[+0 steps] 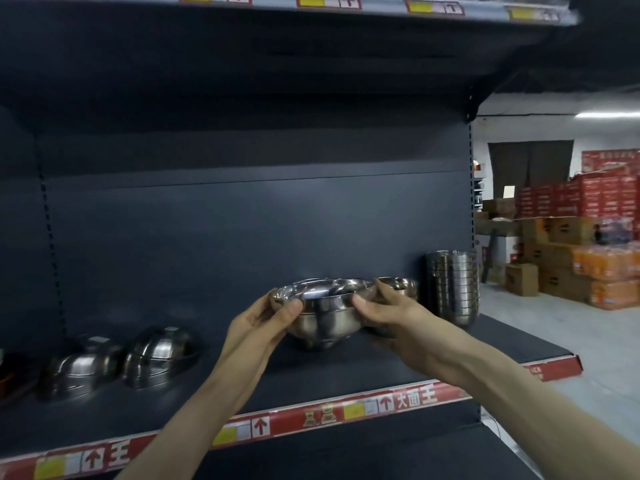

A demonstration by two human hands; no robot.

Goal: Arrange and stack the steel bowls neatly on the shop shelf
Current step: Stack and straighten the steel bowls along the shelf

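Two-handed, held the nested bowls [322, 306] over the middle of the shelf [346, 375], left hand [273, 317] and right hand [384, 306] curled round the rim; mid-stacking, probably; next needed a level carry right onto the tall stack [452, 285].

Single head view here, looking forward and a touch down, straight at the shelf [346, 372] from close in, bowls [323, 308] dead centre. Wide lens catches the upper shelf [381, 8] overhead and boxes [554, 271] well off right.
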